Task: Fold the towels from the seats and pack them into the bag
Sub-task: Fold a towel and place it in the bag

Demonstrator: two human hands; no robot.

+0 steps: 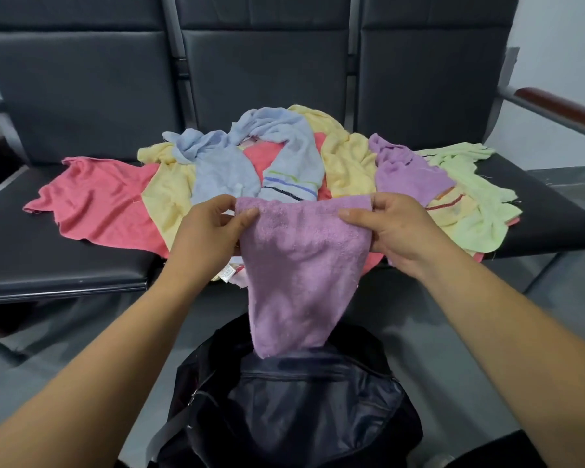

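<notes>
Purple towel [298, 265] hangs between my two hands, its top edge stretched from one to the other. Its lower end droops down to the top of the black bag [301, 410] below my wrists. Far to the left of my left hand [210, 231] a pink towel [98, 204] lies spread on the seats [65, 258], with a yellow towel [169, 197] just beside that hand. My left hand pinches the purple towel's left corner, thumb on the near side and fingers curled behind. Beyond both hands a light blue towel [223, 167] is heaped on the pile. My right hand [395, 228] pinches the right corner the same way. Behind it lies a smaller lilac towel [406, 173], and to its right a pale green towel [477, 197] reaches the seat's front edge.
</notes>
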